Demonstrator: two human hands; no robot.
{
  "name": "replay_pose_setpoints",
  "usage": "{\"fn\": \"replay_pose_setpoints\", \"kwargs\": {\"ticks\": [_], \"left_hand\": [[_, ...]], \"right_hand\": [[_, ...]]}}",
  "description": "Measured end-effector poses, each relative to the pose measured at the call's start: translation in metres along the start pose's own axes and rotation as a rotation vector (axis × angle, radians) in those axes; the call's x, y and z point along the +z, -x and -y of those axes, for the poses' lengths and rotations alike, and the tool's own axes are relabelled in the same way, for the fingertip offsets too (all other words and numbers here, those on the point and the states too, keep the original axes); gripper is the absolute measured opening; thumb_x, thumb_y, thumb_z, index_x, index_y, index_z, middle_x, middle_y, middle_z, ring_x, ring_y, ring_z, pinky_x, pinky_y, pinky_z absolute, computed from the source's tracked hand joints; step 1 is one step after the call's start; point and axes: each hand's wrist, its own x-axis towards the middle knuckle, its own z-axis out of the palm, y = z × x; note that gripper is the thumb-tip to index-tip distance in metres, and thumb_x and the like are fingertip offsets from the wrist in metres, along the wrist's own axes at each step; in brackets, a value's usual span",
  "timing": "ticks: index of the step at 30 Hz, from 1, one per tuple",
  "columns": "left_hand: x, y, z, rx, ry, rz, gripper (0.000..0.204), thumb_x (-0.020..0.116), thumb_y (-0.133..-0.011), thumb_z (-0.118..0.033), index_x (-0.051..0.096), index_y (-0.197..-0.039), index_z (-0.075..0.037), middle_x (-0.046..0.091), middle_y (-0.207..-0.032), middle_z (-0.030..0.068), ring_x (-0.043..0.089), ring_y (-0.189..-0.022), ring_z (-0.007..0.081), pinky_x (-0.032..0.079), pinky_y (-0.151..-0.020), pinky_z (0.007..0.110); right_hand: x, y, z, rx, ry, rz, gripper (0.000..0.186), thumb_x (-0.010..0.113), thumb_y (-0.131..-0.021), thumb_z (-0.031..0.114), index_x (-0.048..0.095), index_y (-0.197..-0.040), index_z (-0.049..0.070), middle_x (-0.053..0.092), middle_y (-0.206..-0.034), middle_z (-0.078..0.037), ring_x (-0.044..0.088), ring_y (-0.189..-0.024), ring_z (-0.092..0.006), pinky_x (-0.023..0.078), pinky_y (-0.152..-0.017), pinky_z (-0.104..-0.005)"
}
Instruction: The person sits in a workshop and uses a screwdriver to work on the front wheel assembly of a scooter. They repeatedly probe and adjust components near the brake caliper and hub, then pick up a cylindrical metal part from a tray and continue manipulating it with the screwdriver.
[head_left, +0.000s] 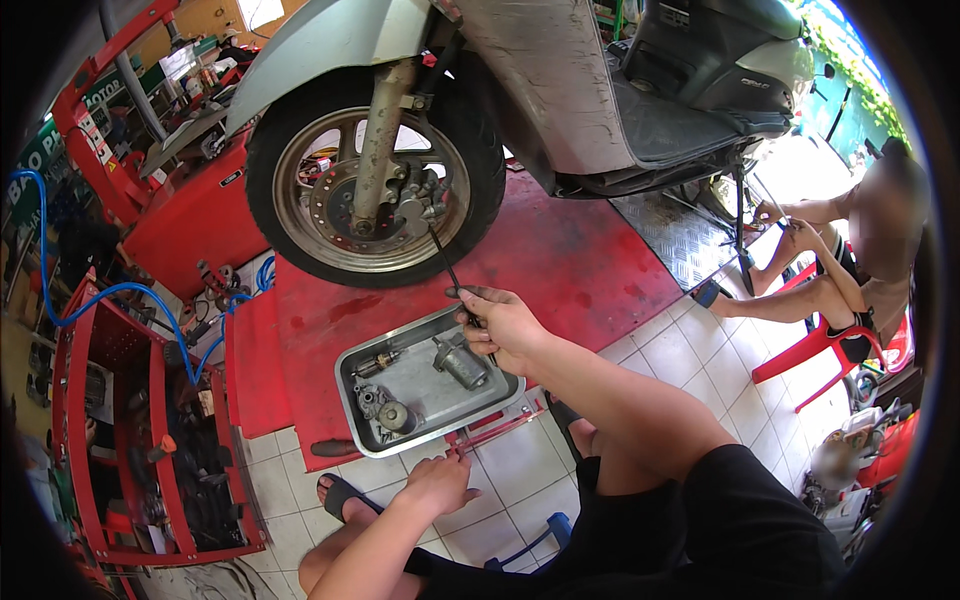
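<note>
My right hand grips a thin black tool, which reaches up to the brake caliper area on a scooter's front wheel. Below it, a steel tray on the red platform holds a cylindrical metal part and several smaller greasy parts. My left hand is low before the tray's near edge, fingers curled by a red metal bar; what they hold, if anything, is hidden.
A red tool cart and blue hose stand left, beside red lift equipment. At right, another person sits on a red plastic chair, hands at the scooter's rear. Red machinery lies at lower right.
</note>
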Motion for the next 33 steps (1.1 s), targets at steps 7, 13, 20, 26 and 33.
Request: {"fn": "replay_pose_setpoints", "kwargs": {"ticks": [7, 13, 20, 26, 33], "left_hand": [[-0.004, 0.001, -0.002, -0.012, -0.011, 0.027, 0.062, 0.063, -0.093, -0.053, 0.054, -0.125, -0.001, 0.062, -0.126, 0.0174, 0.061, -0.118, 0.0335, 0.049, -0.099, 0.044], [-0.004, 0.002, -0.003, -0.008, -0.011, 0.016, 0.061, 0.063, -0.093, -0.052, 0.054, -0.125, -0.001, 0.062, -0.127, 0.0171, 0.061, -0.118, 0.0335, 0.049, -0.100, 0.044], [-0.002, 0.000, -0.003, -0.018, -0.012, 0.028, 0.061, 0.064, -0.092, -0.052, 0.055, -0.124, 0.000, 0.062, -0.127, 0.0169, 0.061, -0.118, 0.0334, 0.049, -0.100, 0.044], [0.000, -0.003, -0.004, -0.020, -0.010, 0.045, 0.061, 0.063, -0.093, -0.053, 0.055, -0.124, -0.001, 0.062, -0.126, 0.0168, 0.061, -0.119, 0.0334, 0.049, -0.100, 0.045], [0.000, -0.003, -0.005, -0.023, -0.002, 0.065, 0.061, 0.063, -0.093, -0.053, 0.054, -0.125, -0.002, 0.062, -0.128, 0.0160, 0.060, -0.120, 0.0332, 0.048, -0.101, 0.045]], "right_hand": [[0.003, 0.000, -0.003, -0.008, 0.020, -0.011, 0.020, 0.050, -0.106, 0.020, 0.053, -0.121, 0.008, 0.051, -0.086, -0.003, 0.034, -0.053, -0.0058, 0.027, -0.044, -0.0207], [0.008, 0.004, -0.002, -0.029, 0.009, -0.028, 0.019, 0.049, -0.107, 0.019, 0.051, -0.120, 0.007, 0.051, -0.085, -0.003, 0.034, -0.054, -0.0061, 0.026, -0.045, -0.0221], [0.012, 0.000, -0.004, 0.042, -0.172, 0.027, 0.017, 0.045, -0.109, 0.019, 0.051, -0.115, 0.005, 0.050, -0.087, -0.007, 0.034, -0.058, -0.0088, 0.030, -0.050, -0.0238], [0.020, -0.008, -0.010, 0.069, -0.169, 0.078, 0.020, 0.041, -0.110, 0.021, 0.051, -0.114, 0.003, 0.051, -0.086, -0.007, 0.035, -0.058, -0.0093, 0.031, -0.052, -0.0248], [0.021, -0.009, -0.015, 0.043, -0.128, 0.076, 0.017, 0.041, -0.110, 0.021, 0.046, -0.114, 0.005, 0.049, -0.085, -0.006, 0.034, -0.060, -0.0088, 0.031, -0.051, -0.0233]]}}
